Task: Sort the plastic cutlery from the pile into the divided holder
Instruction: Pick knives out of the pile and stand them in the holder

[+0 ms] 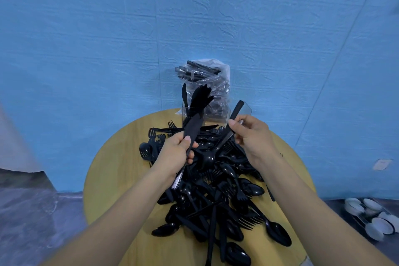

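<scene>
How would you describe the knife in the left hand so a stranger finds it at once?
Start at the round wooden table and its black cutlery pile. Above the pile's far-left part, the left hand grips a black knife, blade up towards the clear holder. Unlike its neighbours, it is lifted off the pile.

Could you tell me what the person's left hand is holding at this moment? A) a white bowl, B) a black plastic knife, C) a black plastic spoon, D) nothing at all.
B: the left hand grips a black plastic knife by its handle, blade pointing up toward the clear divided holder, above the pile on the round wooden table.
</scene>
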The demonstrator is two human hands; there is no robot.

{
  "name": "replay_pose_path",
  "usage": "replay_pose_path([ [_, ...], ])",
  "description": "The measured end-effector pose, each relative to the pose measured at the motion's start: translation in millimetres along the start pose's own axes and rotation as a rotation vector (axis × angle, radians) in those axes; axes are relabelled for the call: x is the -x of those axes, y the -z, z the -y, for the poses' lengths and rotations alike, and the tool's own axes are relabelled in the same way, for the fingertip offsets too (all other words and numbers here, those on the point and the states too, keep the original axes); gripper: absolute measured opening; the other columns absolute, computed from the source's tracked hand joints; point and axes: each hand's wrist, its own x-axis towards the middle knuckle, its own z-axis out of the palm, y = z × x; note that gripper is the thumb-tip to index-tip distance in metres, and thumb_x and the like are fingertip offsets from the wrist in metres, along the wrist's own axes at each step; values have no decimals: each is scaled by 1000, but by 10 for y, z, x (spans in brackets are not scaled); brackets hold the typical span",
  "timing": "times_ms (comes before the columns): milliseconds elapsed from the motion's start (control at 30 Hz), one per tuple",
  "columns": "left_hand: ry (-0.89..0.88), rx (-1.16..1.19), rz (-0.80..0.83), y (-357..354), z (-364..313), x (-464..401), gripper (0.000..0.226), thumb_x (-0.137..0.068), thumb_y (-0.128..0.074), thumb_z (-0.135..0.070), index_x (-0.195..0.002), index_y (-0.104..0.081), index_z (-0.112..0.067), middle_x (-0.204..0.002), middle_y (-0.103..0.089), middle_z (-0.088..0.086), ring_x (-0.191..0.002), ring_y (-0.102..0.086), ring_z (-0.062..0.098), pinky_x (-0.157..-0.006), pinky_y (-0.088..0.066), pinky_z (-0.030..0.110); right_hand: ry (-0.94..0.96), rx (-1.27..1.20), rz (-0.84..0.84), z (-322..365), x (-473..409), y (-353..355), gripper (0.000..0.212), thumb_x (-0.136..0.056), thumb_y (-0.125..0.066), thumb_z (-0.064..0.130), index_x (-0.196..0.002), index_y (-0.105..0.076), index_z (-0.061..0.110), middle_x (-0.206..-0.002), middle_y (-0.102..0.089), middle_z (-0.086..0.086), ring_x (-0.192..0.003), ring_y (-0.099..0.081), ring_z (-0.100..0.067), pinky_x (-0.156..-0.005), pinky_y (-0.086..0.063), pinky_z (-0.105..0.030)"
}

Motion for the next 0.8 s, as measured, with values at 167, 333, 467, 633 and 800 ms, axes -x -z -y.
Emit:
replay_pose_path([
  [167, -5, -26, -3, -12, 5, 22, 25, -102, -34, -14, -96, -58, -7, -77, -55, -1, -56, -45, 7, -52, -42, 19, 10, 110, -37, -170, 68, -18, 19, -85, -68, 10, -69, -58, 16, -67, -56, 2, -64, -50, -10, -70, -42, -24],
  [333, -7, -18, -21, 2, 4, 35, 24, -102, -34, -13, -96, -57, -6, -76, -53, 0, -55, -44, 7, -50, -42, 17, 122, -12, -168, -10, 110, -56, 20, -86, -65, 3, -72, -57, 16, -64, -57, 6, -56, -52, -2, -66, -44, -21],
  [467, 24, 36, -37, -10, 7, 25, 23, -102, -34, -13, -100, -57, -9, -79, -53, 1, -55, -44, 8, -48, -41, 16, 259, -145, -212, 176, 199, -127, 24, -85, -53, -9, -80, -48, 14, -62, -56, 7, -53, -58, -11, -58, -48, -24],
  [633, 68, 191, -103, -38, -15, -8, 21, -102, -35, -12, -102, -56, -8, -80, -53, 2, -57, -43, 10, -45, -41, 17, 293, -175, -168, 160, 304, -205, 23, -85, -56, -10, -77, -60, 11, -63, -63, 5, -62, -66, -14, -65, -54, -26],
  [800, 136, 381, -135, -31, -51, -36, 23, -102, -36, -11, -97, -59, -7, -80, -55, 4, -59, -46, 10, -47, -50, 17, 536, 285, 7, -90, 392, -226, 11, -78, -76, 13, -88, -74, 16, -87, -67, 1, -85, -63, -7, -82, -49, -20],
])
